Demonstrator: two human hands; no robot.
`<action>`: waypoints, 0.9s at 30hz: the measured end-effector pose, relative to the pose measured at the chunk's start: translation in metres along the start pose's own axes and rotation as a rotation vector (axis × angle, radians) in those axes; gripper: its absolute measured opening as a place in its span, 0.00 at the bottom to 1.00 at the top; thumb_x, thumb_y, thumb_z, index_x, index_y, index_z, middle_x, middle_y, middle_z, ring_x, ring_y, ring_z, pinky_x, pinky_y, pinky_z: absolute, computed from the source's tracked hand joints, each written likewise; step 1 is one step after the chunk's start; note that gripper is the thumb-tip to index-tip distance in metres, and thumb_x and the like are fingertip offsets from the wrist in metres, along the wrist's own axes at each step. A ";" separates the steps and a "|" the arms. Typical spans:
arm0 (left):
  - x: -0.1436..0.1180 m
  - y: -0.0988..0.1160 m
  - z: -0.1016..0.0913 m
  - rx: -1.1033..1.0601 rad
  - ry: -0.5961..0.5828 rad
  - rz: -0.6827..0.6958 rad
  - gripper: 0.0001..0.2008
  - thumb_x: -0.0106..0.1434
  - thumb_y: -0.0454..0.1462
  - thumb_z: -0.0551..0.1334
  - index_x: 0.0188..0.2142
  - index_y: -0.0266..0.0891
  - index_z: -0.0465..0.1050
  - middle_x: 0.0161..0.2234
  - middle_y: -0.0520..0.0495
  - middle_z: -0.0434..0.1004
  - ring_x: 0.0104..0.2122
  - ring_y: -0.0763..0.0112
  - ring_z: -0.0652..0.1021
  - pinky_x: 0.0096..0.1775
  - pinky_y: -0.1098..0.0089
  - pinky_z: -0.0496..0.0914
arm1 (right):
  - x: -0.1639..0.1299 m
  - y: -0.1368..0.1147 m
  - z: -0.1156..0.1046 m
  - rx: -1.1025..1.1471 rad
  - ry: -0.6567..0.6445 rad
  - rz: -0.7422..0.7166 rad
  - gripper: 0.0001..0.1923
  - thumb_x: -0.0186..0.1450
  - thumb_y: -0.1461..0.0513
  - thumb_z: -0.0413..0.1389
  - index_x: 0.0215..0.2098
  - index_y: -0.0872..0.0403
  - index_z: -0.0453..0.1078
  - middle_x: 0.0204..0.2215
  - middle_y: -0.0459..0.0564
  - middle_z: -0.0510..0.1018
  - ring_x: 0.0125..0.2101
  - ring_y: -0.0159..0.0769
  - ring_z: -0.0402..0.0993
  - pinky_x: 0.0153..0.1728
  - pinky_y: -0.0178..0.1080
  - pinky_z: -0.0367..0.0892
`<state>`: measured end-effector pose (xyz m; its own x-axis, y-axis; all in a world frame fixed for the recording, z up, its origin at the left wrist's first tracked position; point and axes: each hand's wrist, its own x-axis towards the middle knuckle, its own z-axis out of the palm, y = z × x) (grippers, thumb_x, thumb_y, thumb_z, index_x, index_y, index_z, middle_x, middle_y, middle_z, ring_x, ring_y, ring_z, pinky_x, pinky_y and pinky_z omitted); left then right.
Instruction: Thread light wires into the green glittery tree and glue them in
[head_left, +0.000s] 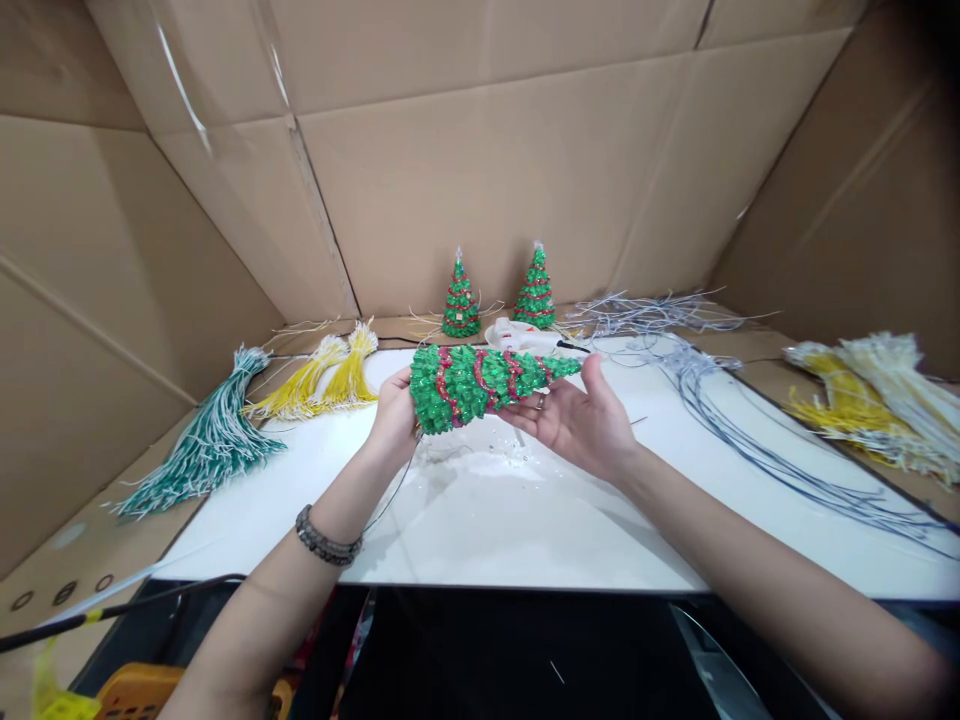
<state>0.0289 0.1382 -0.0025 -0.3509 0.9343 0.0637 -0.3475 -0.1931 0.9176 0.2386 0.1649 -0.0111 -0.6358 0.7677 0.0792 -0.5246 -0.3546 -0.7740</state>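
Observation:
Held on its side above the white tabletop (pixel 525 520) is a small green Christmas tree (pixel 469 385) with red garland bands. My left hand (pixel 394 410) is closed round its wide base, and a thin wire hangs down near that wrist. Under the narrow half lies my right hand (pixel 581 420), palm up, its fingers beneath the tree and its thumb by the tip. Small clear bits are scattered on the tabletop below. Behind the held tree sits a white glue gun (pixel 521 335) with a black cord, partly hidden.
Two similar trees, one left (pixel 460 300) and one right (pixel 535 290), stand against the cardboard wall (pixel 487 180). Green-white strands (pixel 217 440) and yellow bundles (pixel 330 375) lie left. Loose wires (pixel 720 400) and yellow-white bundles (pixel 885 400) lie right. An orange basket (pixel 142 690) is below left.

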 end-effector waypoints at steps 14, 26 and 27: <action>-0.005 0.003 -0.002 0.239 -0.126 0.047 0.06 0.44 0.37 0.69 0.24 0.37 0.77 0.17 0.56 0.70 0.18 0.79 0.67 0.22 0.76 0.63 | 0.007 0.000 0.003 0.067 0.294 0.054 0.41 0.71 0.40 0.27 0.53 0.58 0.68 0.33 0.59 0.83 0.33 0.42 0.83 0.38 0.43 0.79; -0.004 0.003 0.000 0.282 -0.134 0.052 0.13 0.44 0.38 0.68 0.31 0.37 0.81 0.23 0.53 0.77 0.19 0.79 0.68 0.21 0.76 0.59 | 0.003 -0.007 0.010 0.109 0.333 0.067 0.39 0.71 0.40 0.31 0.47 0.60 0.70 0.29 0.60 0.82 0.28 0.42 0.82 0.33 0.41 0.80; -0.004 0.004 0.000 0.301 -0.143 0.052 0.13 0.44 0.38 0.67 0.32 0.37 0.81 0.24 0.52 0.77 0.19 0.79 0.68 0.21 0.76 0.59 | 0.003 -0.007 0.010 0.107 0.340 0.061 0.39 0.71 0.40 0.31 0.48 0.60 0.70 0.29 0.59 0.81 0.28 0.42 0.82 0.33 0.41 0.80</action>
<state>0.0286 0.1340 0.0012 -0.2288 0.9622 0.1480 -0.0523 -0.1639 0.9851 0.2348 0.1638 0.0010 -0.4525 0.8707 -0.1926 -0.5592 -0.4453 -0.6993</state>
